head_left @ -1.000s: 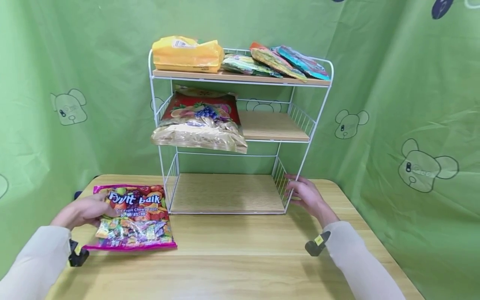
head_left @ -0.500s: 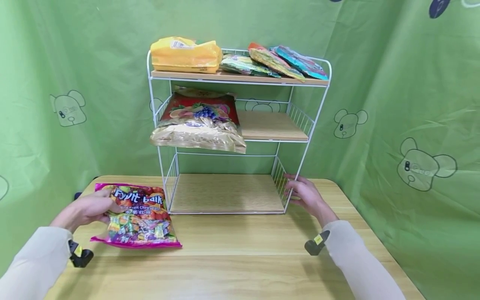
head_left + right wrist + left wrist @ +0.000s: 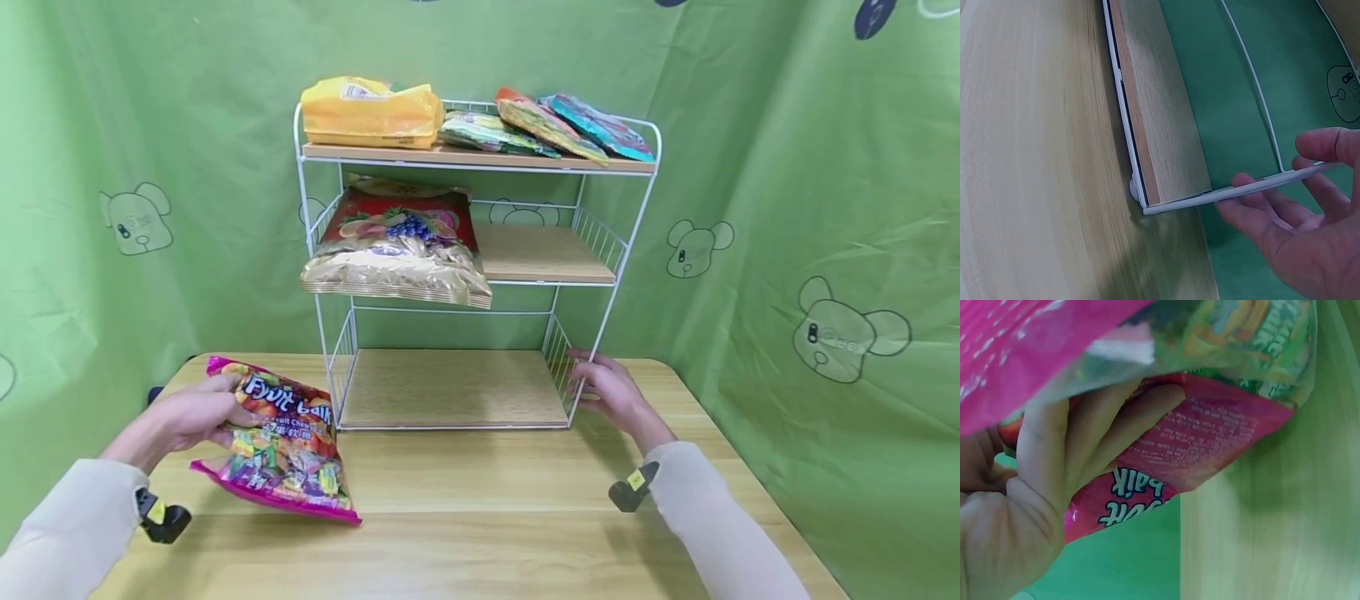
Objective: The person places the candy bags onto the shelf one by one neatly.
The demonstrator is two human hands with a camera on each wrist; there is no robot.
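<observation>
My left hand (image 3: 197, 414) grips a bag of fruit chewy candy (image 3: 296, 442) by its left side, thumb on the printed front and fingers spread beneath. The bag has a pink border and tilts above the table, left of the rack. In the left wrist view, fingers (image 3: 1107, 428) lie against the pink back of the bag (image 3: 1210, 419). My right hand (image 3: 617, 398) holds the right front post of a white wire rack (image 3: 603, 321) near its lowest shelf. In the right wrist view, thumb and fingertips sit around that white post (image 3: 1254, 187).
A red and gold candy bag (image 3: 401, 242) lies on the middle shelf (image 3: 547, 254), overhanging its front. On the top shelf (image 3: 450, 156) are a yellow packet (image 3: 371, 115) and several small colourful packets (image 3: 551, 125). The bottom shelf (image 3: 453, 387) is wooden. Green curtain surrounds the table (image 3: 480, 542).
The left hand has moved slightly right with the fruit candy bag, which has lifted and turned clockwise, its lower right corner dipping. The right hand has stayed on the rack post.
</observation>
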